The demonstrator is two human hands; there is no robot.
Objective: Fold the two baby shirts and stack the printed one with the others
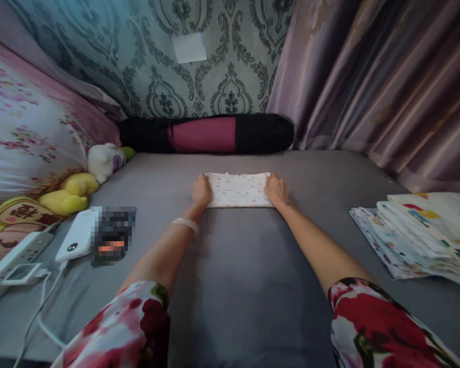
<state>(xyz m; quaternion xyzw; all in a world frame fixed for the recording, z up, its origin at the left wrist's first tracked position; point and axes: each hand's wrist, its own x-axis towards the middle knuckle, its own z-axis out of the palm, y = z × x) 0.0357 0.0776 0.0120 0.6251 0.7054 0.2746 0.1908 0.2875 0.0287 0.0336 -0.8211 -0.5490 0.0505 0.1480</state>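
Observation:
A small folded white cloth with a fine print [238,189] lies flat on the grey bed sheet [237,276], ahead of me. My left hand [201,191] rests on its left edge, fingers curled over the cloth's end. My right hand [276,190] grips the right edge in the same way. Both arms stretch forward, and a pale bangle [184,223] circles my left wrist.
A stack of folded printed cloths [421,235] lies at the right. A black and maroon roll [207,134] lies against the patterned wall. At the left are plush toys [99,162], a white power bank [75,236], a power strip [11,255] with cables and floral pillows. Curtains hang at the right.

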